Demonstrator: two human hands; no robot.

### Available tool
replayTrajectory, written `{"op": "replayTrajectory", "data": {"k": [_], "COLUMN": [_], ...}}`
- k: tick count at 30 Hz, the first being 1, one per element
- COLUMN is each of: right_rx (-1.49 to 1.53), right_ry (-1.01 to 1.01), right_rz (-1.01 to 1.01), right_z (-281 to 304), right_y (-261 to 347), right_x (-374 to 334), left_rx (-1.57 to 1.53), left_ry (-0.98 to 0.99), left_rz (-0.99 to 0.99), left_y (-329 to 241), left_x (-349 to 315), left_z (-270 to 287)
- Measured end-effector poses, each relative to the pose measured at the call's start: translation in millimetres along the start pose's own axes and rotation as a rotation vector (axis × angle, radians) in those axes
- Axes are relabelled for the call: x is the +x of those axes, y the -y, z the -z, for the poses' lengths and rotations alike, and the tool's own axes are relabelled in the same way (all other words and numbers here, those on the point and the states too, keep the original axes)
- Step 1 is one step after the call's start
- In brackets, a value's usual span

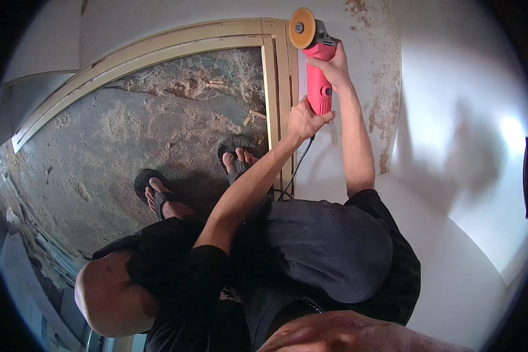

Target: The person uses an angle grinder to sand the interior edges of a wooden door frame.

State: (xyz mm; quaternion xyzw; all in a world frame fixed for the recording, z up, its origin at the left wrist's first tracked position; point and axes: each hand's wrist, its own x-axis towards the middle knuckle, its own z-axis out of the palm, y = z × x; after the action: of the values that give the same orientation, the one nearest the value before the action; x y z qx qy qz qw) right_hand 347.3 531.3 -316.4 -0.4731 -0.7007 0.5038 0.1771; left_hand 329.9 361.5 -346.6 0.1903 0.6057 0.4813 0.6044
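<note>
A red angle grinder [317, 82] points away from me at the upper middle, over the corner of a wooden frame. My right hand [336, 67] wraps round its body just behind the metal gear head. At the rear end, my left hand [306, 120] grips the housing from the left, its thumb across the back. The yellow-orange disc [301, 28] faces me at the far end, left of the gear head. Whether it spins, I cannot tell. A black cord [302, 158] runs down from the tool's rear and passes behind my left forearm.
The cream frame [268, 88] has worn, scraped edges. Left of it lies a rough, dirt-covered floor [176, 117], where my sandalled feet [237, 155] stand. A white wall [387, 88] with brown peeling patches rises on the right. Long boards [26, 281] lie at the lower left.
</note>
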Motion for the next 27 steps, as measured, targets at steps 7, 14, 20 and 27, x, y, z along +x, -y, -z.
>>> {"op": "replayTrajectory", "data": {"k": [7, 14, 20, 27], "right_rx": [-0.013, 0.012, -0.007, -0.049], "right_ry": [0.001, -0.004, -0.005, -0.008], "right_rz": [0.013, 0.013, 0.009, 0.023], "right_z": [-2.9, -1.6, 0.5, 0.8], "right_y": [5.9, -0.9, -4.7, -1.5], "right_x": [-0.3, -0.5, 4.3, 6.7], "left_rx": [0.013, -0.009, 0.004, -0.005], "left_ry": [-0.015, 0.006, 0.019, 0.037], "left_rz": [-0.019, -0.023, -0.003, -0.007], "left_y": [10.3, 11.6, 5.0, 2.1], "left_x": [5.1, 4.8, 4.9, 7.4], "left_z": [-2.3, -2.4, -0.3, 1.6]}}
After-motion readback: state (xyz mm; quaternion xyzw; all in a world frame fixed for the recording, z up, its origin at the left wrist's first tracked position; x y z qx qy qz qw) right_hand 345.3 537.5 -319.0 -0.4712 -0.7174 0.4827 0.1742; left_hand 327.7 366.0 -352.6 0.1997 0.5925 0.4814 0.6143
